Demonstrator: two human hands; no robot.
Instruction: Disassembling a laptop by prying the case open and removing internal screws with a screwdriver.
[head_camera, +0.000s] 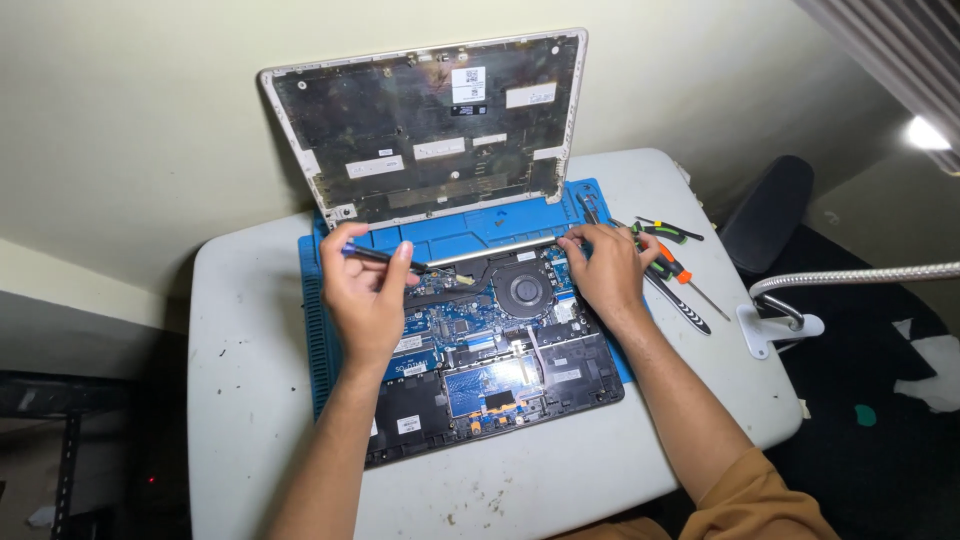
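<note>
Count: one opened laptop base (500, 350); one detached bottom cover (430, 125); one blue repair mat (320, 330); one screwdriver in hand; about four loose hand tools at right; one lamp.
Left hand (365, 295): grip clenched around a dark screwdriver (385, 258) with a blue end, thumb and fingers wrapped over the shaft.
Screwdriver axis: long axis runs left to right, nearly level; blue end points left, tip points right and slightly near, down toward the board by the copper heat pipe (470, 275).
Right hand (605, 270): grip released, fingers spread and pressed flat on the far right corner of the laptop base; holds nothing.
Laptop base position: lies flat on the mat, centre of the white worktop (250, 420), long axis left to right, slightly skewed; internals face up.
Inside: one round black fan (525, 292) between the two hands; blue circuit board (455, 325) just near of it.
Bottom cover: stands tilted against the far wall, inner side facing the camera, behind the mat.
Around: screwdrivers with green and orange handles (672, 262) just right of the right hand, on the worktop.
Lamp: flexible metal lamp arm (860, 277) reaches in from the right, white base at the worktop's right edge.
Obstruction: the left hand covers the board's far left part; the forearms cross the near edge of the laptop base.
</note>
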